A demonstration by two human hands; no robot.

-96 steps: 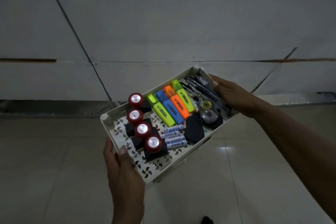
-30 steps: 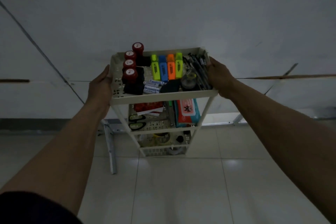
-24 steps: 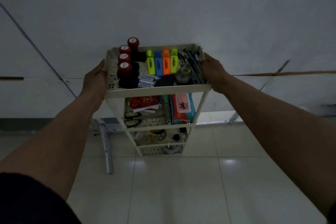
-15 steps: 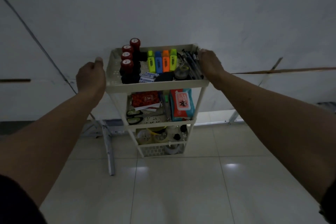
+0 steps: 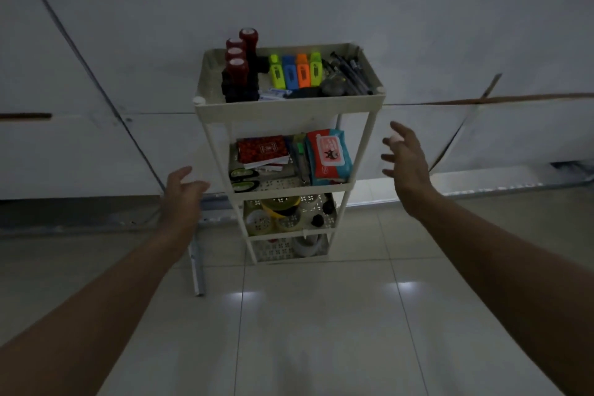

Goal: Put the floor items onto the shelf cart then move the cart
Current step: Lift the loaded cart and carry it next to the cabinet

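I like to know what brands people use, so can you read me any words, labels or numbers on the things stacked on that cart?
None can be read in this dim view.
Highlighters: dark print on each, too blurred.
Batteries: blue lettering, too small.
Red booklet: a small emblem, unreadable.
Wet wipes pack: a label with a black figure, words too blurred.

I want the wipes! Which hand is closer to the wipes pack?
The right hand looks closer, open just right of the wipes pack, outside the cart's post. The left hand is open farther off, left of the cart.
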